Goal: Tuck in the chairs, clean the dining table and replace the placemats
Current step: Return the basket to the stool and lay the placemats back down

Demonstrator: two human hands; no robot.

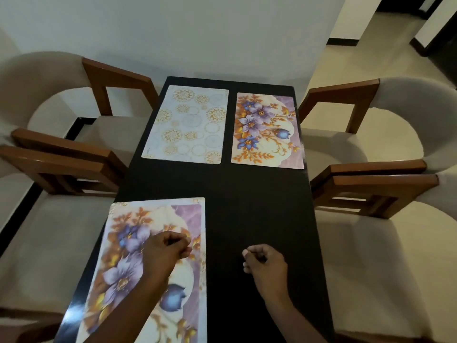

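Note:
The black dining table (257, 206) carries three placemats. A white placemat with gold circles (188, 125) lies at the far left, and a purple-flower placemat (267, 132) lies beside it at the far right. A second floral placemat (158, 219) lies at the near left; a strip of gold-on-white pattern shows along its right edge. My left hand (165, 251) rests on this near placemat with its fingers curled. My right hand (267, 263) is over the bare near-right tabletop, fingers curled, holding nothing I can see.
Four beige upholstered chairs with brown wooden arms flank the table: far left chair (49, 78), near left chair (37, 231), far right chair (408, 107), near right chair (395, 256). A white wall stands behind the table's far end. Tiled floor opens at the upper right.

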